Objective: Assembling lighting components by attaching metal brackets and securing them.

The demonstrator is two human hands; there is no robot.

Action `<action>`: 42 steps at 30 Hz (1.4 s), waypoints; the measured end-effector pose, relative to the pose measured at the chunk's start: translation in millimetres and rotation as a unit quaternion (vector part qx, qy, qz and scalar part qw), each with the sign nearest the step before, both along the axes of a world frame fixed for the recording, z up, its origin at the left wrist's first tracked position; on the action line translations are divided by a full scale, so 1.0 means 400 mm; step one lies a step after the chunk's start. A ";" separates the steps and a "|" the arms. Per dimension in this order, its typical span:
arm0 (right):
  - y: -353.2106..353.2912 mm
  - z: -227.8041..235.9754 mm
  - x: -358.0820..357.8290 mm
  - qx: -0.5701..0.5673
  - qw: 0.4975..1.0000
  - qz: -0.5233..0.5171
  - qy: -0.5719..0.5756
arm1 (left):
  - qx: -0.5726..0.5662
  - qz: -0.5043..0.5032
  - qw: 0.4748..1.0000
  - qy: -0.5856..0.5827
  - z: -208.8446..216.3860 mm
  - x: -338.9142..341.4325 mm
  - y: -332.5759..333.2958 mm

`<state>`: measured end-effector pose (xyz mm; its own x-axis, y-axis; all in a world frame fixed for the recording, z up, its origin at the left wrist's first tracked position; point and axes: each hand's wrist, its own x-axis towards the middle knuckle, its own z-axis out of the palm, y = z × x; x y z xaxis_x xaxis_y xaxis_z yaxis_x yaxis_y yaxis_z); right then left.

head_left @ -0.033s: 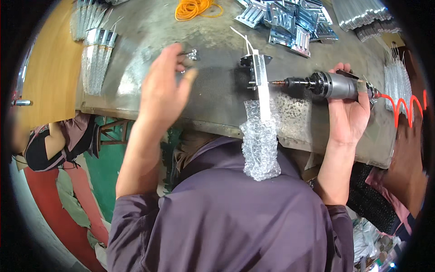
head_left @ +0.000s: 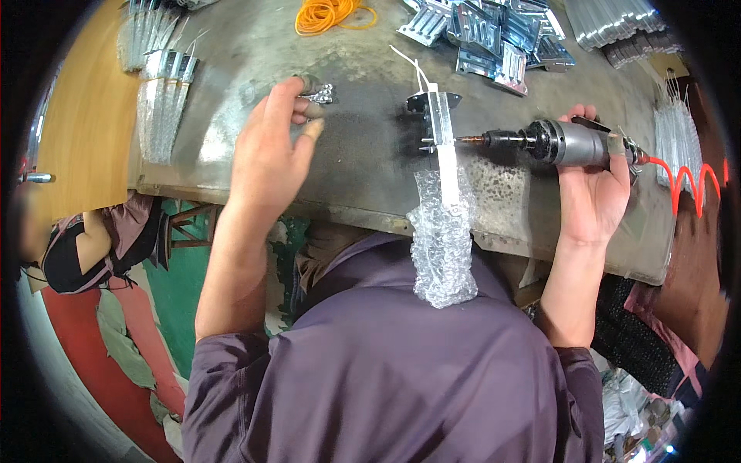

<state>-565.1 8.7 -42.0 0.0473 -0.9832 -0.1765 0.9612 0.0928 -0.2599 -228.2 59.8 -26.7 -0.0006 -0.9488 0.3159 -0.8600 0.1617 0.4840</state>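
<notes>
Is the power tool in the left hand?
No, the grey power tool is in the right hand, while the left hand is at the small metal pieces.

The left hand (head_left: 270, 154) is a bit different now. Its pointing finger reaches a little farther to the right, up to the small shiny metal bits (head_left: 321, 93). The thumb (head_left: 306, 140) is pulled in a little, closer to the fingers. The hand looks less blurry too.
</notes>
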 end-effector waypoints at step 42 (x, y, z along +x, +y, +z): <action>-0.003 0.002 0.018 -0.049 0.998 0.025 -0.023 | 0.060 -0.111 0.820 0.558 -0.038 -0.193 0.016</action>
